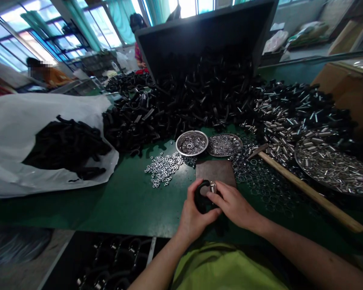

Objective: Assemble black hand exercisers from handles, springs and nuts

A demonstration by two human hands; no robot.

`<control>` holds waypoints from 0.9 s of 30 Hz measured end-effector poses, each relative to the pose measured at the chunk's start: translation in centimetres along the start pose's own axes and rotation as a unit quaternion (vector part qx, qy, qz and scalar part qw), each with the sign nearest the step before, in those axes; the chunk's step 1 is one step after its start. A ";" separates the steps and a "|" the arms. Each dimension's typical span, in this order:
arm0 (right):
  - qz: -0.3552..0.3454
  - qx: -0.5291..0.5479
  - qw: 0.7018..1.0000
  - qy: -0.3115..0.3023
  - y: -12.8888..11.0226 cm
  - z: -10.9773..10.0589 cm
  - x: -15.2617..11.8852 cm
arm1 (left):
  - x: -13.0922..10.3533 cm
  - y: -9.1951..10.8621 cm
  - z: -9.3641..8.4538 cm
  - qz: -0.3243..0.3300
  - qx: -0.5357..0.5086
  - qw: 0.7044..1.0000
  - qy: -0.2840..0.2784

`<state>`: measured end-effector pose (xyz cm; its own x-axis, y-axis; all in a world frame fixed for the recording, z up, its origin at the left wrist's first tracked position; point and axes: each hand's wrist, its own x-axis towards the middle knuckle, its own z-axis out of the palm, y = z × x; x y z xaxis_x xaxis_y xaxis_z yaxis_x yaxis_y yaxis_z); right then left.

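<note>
My left hand (191, 213) is wrapped round a curved black part (201, 199) shaped like a hook or a C. Between the thumb and fingers of my right hand (234, 202) is a short silver coil spring (213, 187), close against the open side of the black part. Whether the spring touches the part I cannot tell. Both hands are just in front of a flat metal block (214, 170) on the green table. Beyond it stand a steel bowl (192, 143) of small rings and a shallow dish (225, 145) of small metal bits.
Loose nuts (163, 169) lie left of the block. To the right are a wooden-handled hammer (311, 183), thin rings (260, 183) and a tray of springs and pins (335, 161). Black parts (169, 104) heap behind, a white sack (12, 137) sits left, and people work farther back.
</note>
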<state>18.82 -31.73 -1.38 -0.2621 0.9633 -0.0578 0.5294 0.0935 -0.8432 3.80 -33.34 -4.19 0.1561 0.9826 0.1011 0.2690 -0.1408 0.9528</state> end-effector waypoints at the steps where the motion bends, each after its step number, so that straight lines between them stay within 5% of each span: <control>1: -0.010 -0.043 0.999 -0.013 -0.2 -0.1 -0.1 | -0.1 -0.2 0.0 0.009 0.003 1.000 -0.003; 8: -0.063 -0.233 0.967 -0.079 -0.6 -0.3 -0.4 | 0.1 -1.1 -0.3 0.090 0.017 0.994 -0.059; 14: -0.038 -0.250 0.963 -0.095 1.6 -1.5 2.2 | 2.6 -1.7 0.9 0.004 0.004 0.993 -0.120; 17: -0.008 -0.307 0.943 -0.126 3.0 -3.3 5.0 | 5.7 -2.1 0.9 0.029 0.085 0.988 -0.124; 20: -0.013 -0.354 0.931 -0.089 3.2 -4.9 8.6 | 10.1 -2.2 -0.8 0.104 0.228 0.966 -0.060; 23: -0.037 -0.371 0.927 -0.033 2.2 -5.4 13.0 | 15.2 -2.2 -3.3 0.048 0.438 0.897 -0.023; 27: -0.033 -0.389 0.920 -0.015 0.8 -4.0 18.5 | 20.9 -2.8 -5.0 -0.026 0.521 0.852 -0.047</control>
<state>17.66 -12.86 -0.99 -0.3300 0.9429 -0.0454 0.9264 0.3142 -0.2077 1.54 -11.84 -3.28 0.1796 0.9837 -0.0034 0.9679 -0.1761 0.1795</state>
